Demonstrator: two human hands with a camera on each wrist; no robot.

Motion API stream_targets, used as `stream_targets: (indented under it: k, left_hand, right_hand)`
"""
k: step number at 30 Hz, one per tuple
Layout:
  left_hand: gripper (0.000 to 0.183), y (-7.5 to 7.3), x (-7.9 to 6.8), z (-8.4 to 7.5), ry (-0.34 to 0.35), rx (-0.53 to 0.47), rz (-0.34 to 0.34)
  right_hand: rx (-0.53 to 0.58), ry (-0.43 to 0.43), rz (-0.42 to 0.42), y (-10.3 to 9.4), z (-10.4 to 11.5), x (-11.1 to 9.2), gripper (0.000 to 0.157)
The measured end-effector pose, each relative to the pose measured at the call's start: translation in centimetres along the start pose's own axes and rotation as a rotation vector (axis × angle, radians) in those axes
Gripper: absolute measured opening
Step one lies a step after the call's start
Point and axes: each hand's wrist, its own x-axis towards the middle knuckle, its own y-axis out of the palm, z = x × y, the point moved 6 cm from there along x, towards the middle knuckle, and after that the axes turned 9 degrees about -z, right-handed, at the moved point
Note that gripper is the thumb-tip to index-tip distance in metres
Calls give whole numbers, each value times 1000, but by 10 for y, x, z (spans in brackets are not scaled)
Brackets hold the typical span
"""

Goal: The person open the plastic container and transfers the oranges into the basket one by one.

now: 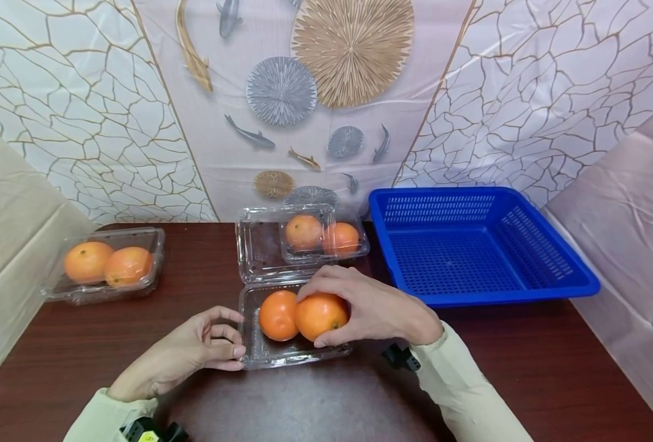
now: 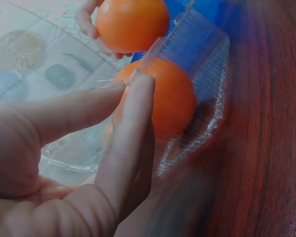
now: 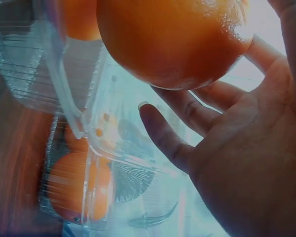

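An open clear plastic clamshell box (image 1: 282, 360) sits mid-table with its lid (image 1: 261, 248) tipped back. My left hand (image 1: 190, 351) pinches the box's left rim between thumb and fingers, seen closely in the left wrist view. One orange (image 1: 277, 315) rests in the left half of the box. A second orange (image 1: 319, 317) is in the grip of my right hand (image 1: 378, 305), over the right half. From the left wrist, this held orange (image 2: 133, 24) appears raised above the other orange (image 2: 170, 98). The right wrist view shows fingers around the held orange (image 3: 172, 39).
Behind the lid stands another clear box (image 1: 362, 245) with two oranges. A closed clear box (image 1: 157, 245) with two oranges lies at the far left. The blue plastic basket (image 1: 448, 258), with no fruit in it, occupies the back right. A patterned cloth backdrop (image 1: 304, 135) borders the table.
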Motion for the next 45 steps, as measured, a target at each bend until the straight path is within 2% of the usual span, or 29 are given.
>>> stream_targets:
  k: [23, 38, 45]
  left_hand:
    - [51, 1, 0, -1, 2, -14, 20]
    - [51, 1, -1, -1, 2, -9, 10]
    - [52, 1, 0, -1, 1, -11, 22]
  right_hand:
    - [-49, 3, -110, -32, 12, -9, 52]
    - [-26, 62, -193, -58, -1, -19, 52]
    - [-30, 115, -228, -67, -9, -25, 53]
